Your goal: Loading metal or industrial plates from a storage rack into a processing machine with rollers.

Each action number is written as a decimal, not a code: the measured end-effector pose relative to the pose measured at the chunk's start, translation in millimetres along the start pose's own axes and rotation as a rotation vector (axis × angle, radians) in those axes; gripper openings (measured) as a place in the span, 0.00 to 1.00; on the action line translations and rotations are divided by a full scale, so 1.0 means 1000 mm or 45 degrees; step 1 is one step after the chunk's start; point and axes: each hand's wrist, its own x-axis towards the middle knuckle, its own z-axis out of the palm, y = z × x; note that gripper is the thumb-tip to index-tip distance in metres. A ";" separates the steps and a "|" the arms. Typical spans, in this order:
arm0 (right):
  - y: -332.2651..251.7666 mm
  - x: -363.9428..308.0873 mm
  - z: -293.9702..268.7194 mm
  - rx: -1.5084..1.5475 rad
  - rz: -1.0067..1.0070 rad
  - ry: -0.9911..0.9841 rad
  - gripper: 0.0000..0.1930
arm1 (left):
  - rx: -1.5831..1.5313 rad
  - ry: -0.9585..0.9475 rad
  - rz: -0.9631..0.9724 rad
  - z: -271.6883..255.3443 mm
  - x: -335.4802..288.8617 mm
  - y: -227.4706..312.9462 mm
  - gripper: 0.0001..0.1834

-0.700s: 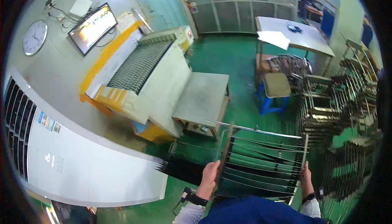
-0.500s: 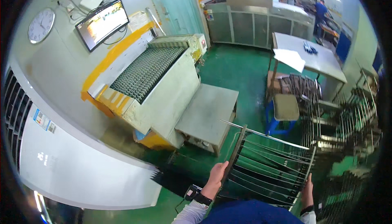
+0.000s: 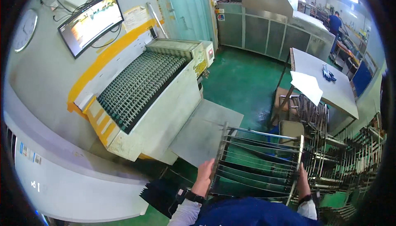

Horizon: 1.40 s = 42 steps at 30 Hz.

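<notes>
I hold a metal wire rack (image 3: 258, 164) in front of my body, its thin rods running across between two side frames, with dark flat sheets slotted in it. My left hand (image 3: 204, 176) grips the rack's left side frame, a dark watch on that wrist. My right hand (image 3: 302, 176) grips the right side frame. The rack hangs above the green floor, just right of a grey metal side table (image 3: 206, 131).
A conveyor machine (image 3: 140, 86) with a mesh belt stands to the left by the wall. Stacks of similar metal racks (image 3: 350, 156) fill the right. A white table (image 3: 326, 81) with paper and gloves stands behind them. A person (image 3: 333, 22) works far back.
The view has swung left and down toward the conveyor machine. The rack stays in both hands, now nearer the grey side table.
</notes>
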 end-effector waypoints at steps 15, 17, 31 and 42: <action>-0.193 0.233 0.391 -0.718 -0.165 -0.643 0.42 | -0.592 0.999 0.017 0.016 0.042 0.078 0.16; -0.220 0.245 0.443 -0.768 -0.184 -0.696 0.44 | -0.614 1.083 0.023 0.014 0.055 0.068 0.17; -0.236 0.264 0.617 -1.106 -0.190 -1.062 0.47 | -0.835 1.202 -0.090 -0.026 0.137 0.040 0.20; -0.244 0.282 0.677 -1.585 -0.570 -1.211 0.38 | -0.911 1.171 -0.234 -0.070 0.151 0.004 0.15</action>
